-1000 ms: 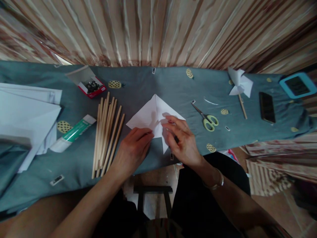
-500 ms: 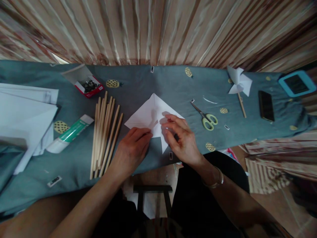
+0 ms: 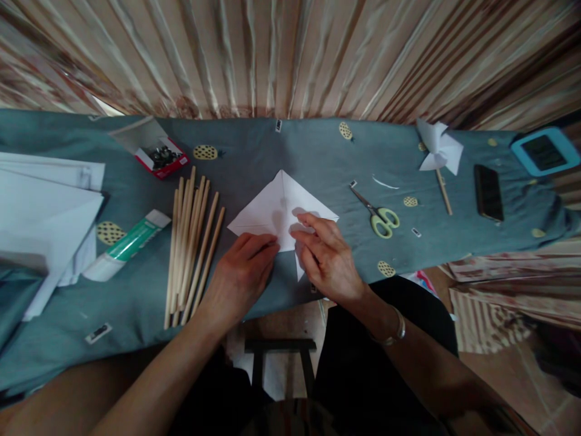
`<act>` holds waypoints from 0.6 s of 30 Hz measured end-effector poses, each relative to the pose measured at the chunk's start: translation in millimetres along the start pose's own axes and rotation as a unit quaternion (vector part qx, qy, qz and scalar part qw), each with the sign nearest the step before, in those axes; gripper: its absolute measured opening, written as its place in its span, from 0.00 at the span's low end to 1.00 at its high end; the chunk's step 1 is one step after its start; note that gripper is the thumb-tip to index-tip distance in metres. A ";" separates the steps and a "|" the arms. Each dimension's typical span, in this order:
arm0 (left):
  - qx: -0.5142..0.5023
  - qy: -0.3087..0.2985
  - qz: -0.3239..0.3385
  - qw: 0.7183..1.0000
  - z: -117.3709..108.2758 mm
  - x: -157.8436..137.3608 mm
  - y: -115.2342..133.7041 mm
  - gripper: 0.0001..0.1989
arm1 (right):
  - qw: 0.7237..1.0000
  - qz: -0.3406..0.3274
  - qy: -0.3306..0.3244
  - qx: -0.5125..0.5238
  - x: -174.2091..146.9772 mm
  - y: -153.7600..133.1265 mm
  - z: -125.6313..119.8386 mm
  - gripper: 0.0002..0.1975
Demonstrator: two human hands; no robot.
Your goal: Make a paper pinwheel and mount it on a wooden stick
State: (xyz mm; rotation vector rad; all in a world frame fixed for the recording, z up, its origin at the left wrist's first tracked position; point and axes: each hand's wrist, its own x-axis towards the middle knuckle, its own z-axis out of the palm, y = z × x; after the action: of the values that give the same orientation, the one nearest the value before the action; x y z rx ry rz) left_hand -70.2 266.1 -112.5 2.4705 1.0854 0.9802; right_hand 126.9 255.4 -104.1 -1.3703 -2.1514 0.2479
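A white sheet of paper (image 3: 285,197) lies like a diamond on the cloth in front of me, with a crease or line down its middle. One narrow paper point sticks out below it near my right wrist. At the paper's lower left edge, my left hand (image 3: 245,269) is closed, thumb and fingertips pinching the edge. My right hand (image 3: 329,254) lies over the lower right part, fingers stretched out and slightly apart, tips touching or just above the paper. Whether anything is under its thumb is hidden.
Left of the paper are several wooden sticks (image 3: 190,248), a green-white glue tube (image 3: 129,245), a box of small metal pieces (image 3: 161,154) and white sheets (image 3: 45,206). To the right lie scissors (image 3: 381,221), a paper pinwheel (image 3: 440,148), a phone (image 3: 489,192) and a blue-framed device (image 3: 544,152).
My right hand has shifted slightly left and towards me across the paper, its fingers stretched straighter. A small raised paper edge near the middle no longer shows. My left hand stays in place.
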 end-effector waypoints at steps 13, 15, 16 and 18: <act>0.008 0.001 0.000 1.000 0.0 0.4 -0.8 0.08 | 1.000 -0.008 -0.015 -0.024 -2.0 1.8 4.9 0.21; 0.008 0.002 0.002 1.000 1.1 0.2 -1.1 0.07 | 0.999 -0.007 -0.020 -0.029 -2.8 3.0 7.3 0.22; 0.009 0.004 0.003 1.000 1.6 0.1 -1.1 0.07 | 0.999 -0.005 -0.024 -0.033 -3.1 3.5 8.2 0.23; 0.008 0.005 0.007 1.000 2.2 -0.2 -0.7 0.07 | 0.999 -0.002 -0.031 -0.044 -3.5 4.1 9.5 0.23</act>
State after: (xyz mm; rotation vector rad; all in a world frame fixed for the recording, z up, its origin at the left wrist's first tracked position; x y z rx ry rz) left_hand -69.2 266.4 -114.5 2.4904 1.0856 0.9938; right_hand 125.9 255.6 -115.0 -1.4239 -2.2397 0.1969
